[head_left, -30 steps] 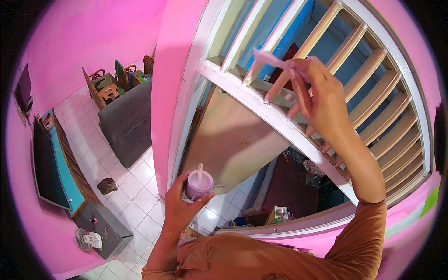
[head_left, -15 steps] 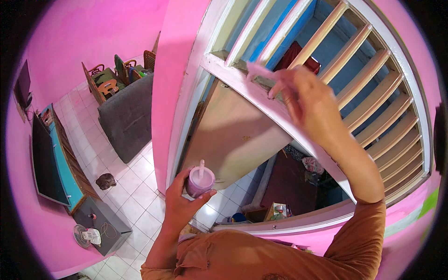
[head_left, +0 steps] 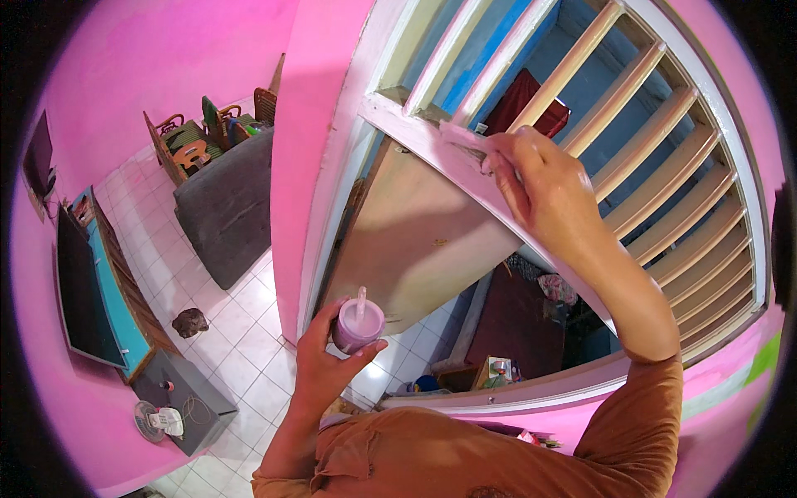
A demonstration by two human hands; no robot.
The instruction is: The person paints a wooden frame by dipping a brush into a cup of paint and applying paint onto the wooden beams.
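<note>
Brush [head_left: 462,136] upper centre, pinched tight in right hand [head_left: 540,187]; light, stiff. Paint cup [head_left: 358,324] lower centre, left hand [head_left: 328,365] wrapped round; slippery prob., hold by sides.

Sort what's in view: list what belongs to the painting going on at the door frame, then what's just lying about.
In use:
right hand with paintbrush on the white crossbar
left hand holding a small cup of pink paint

Lying about:
grey sofa
television
small fan
dark red cloth

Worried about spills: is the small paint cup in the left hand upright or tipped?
Upright: the paint cup sits level in the left hand, mouth up, a stick standing in it.
</note>
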